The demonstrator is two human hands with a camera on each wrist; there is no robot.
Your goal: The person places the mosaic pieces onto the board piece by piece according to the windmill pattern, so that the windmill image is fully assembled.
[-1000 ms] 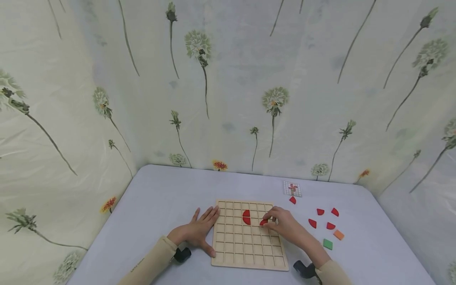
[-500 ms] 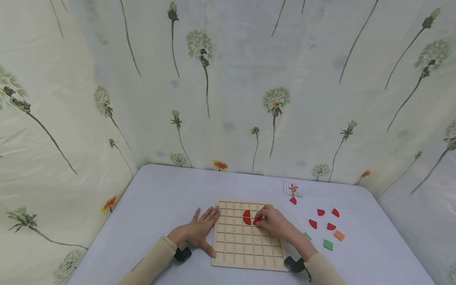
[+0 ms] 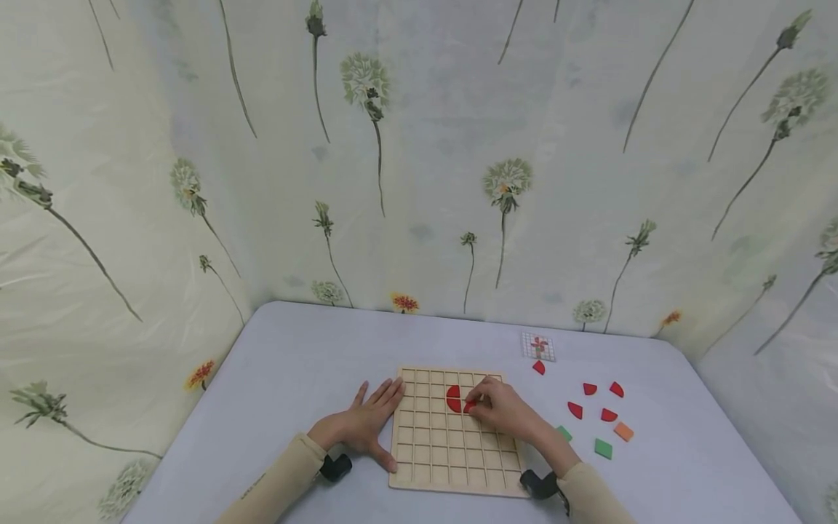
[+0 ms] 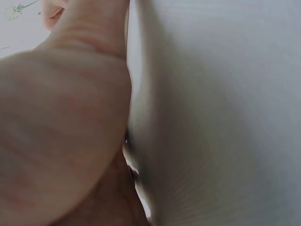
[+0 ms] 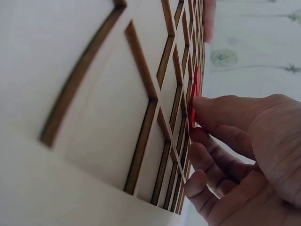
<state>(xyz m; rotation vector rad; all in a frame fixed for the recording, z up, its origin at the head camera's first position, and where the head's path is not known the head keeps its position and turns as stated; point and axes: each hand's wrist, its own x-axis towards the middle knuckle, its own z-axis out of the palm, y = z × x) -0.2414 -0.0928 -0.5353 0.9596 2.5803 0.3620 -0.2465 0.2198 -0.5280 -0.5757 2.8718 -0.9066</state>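
Observation:
A square wooden grid board (image 3: 439, 458) lies on the table in the head view. Two red quarter-circle pieces (image 3: 454, 399) sit in neighbouring cells of its upper part, one above the other. My left hand (image 3: 363, 422) lies with spread, straight fingers at the board's left edge, fingertips and thumb on the rim. Thumb and fingers of my right hand (image 3: 500, 407) pinch another red quarter-circle piece (image 3: 469, 407), right at the cell beside the lower red piece. In the right wrist view the fingertips (image 5: 200, 101) partly cover the red piece, close against the board.
Several loose red quarter-circle pieces (image 3: 575, 410) lie right of the board. Near them are an orange square (image 3: 623, 431), a green square (image 3: 603, 449) and another green piece (image 3: 564, 434) partly behind the right forearm. A pattern card (image 3: 538, 347) lies at the back right.
My right hand has moved left across the board with the red quarter-circle piece, up beside the two placed ones, then nearly stopped. My left hand has stayed put.

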